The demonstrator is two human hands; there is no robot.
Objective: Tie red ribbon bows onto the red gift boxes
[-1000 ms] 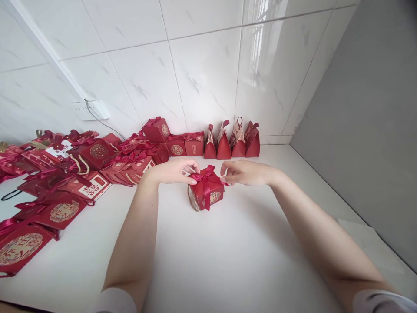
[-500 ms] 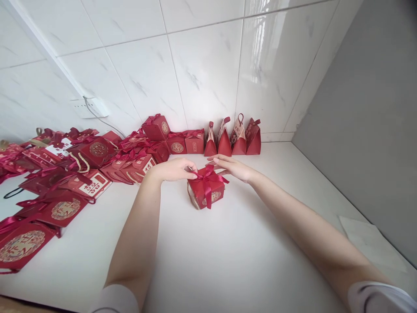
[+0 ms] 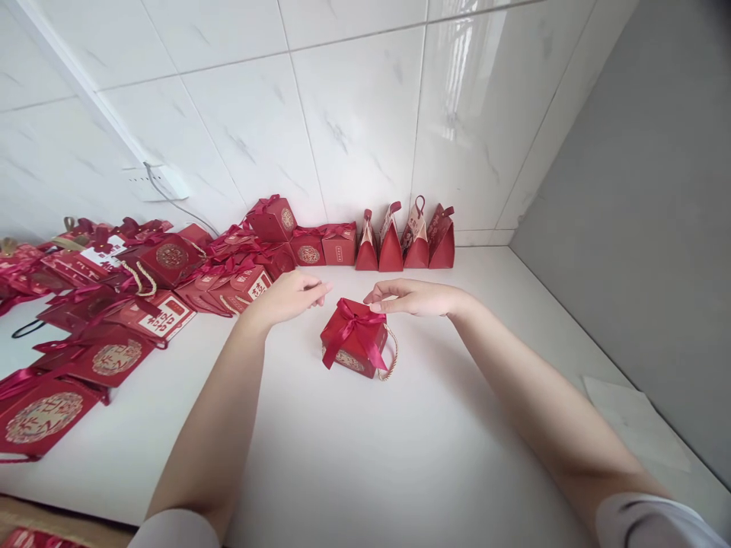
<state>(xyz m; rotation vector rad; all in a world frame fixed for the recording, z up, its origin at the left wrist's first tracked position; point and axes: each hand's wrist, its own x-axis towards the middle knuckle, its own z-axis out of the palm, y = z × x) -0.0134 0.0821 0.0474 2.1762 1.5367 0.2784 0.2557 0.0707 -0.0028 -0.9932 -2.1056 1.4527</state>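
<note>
A small red gift box [image 3: 365, 359] with a gold round print stands on the white table. A shiny crimson ribbon [image 3: 355, 326] is tied in a bow on its top, its tails hanging over the front. One twisted cream cord handle [image 3: 391, 354] loops out at the right side. My left hand [image 3: 292, 295] hovers left of the box, empty, its fingers loosely curled with tips slightly apart. At the box's back right corner is my right hand [image 3: 410, 297], thumb and fingers parted; whether the thumb touches the box I cannot tell.
Many red gift boxes [image 3: 117, 358] crowd the table's left side. Along the tiled wall [image 3: 359, 114] stand more boxes [image 3: 339, 247] and several pointed red boxes [image 3: 391, 251]. A pale sheet [image 3: 633, 418] lies at right, beside a grey panel [image 3: 640, 190].
The gift box has turned, so its cord handle now shows on the right rather than the left. My left hand has come off the ribbon and moved left.
</note>
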